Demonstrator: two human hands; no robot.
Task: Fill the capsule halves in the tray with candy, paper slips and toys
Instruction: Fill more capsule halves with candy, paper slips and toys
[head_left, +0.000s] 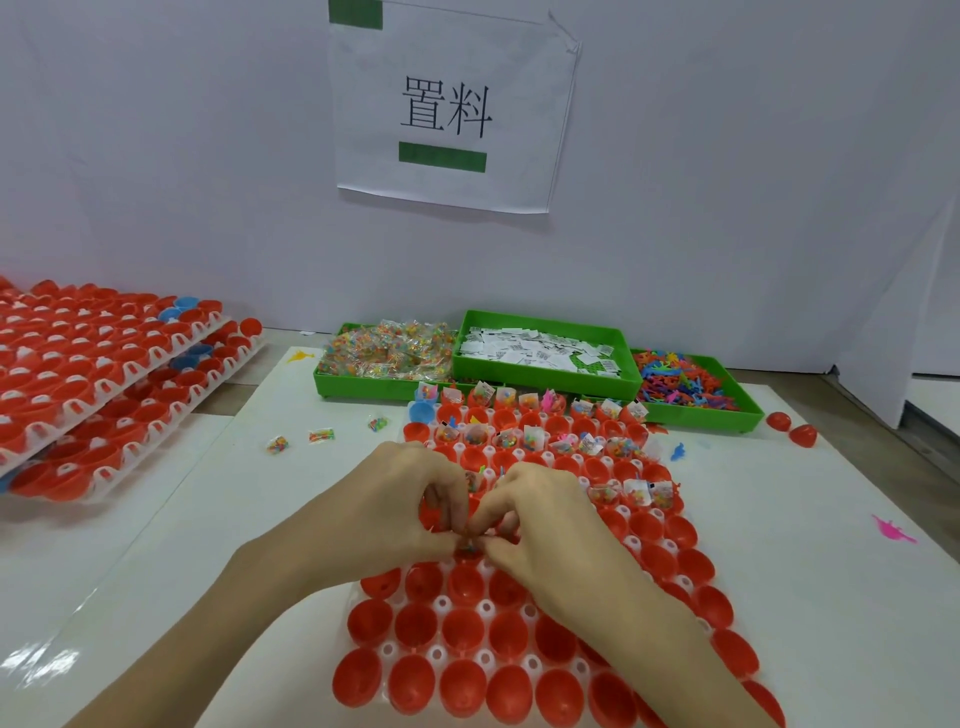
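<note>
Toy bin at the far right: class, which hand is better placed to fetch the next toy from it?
Probably the right hand: the toy bin lies on its side, beyond the capsule tray. The left hand would have to cross over.

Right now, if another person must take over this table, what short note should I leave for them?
Left hand and right hand meet over the middle of the tray, fingers curled, pinching something small over one capsule half; what it is cannot be told.
Supplies behind the tray: candy bin, paper slips bin, toys bin.
Done: far rows look filled.
Left: near rows of red halves look empty. Three candy packets lie loose on the table.
</note>
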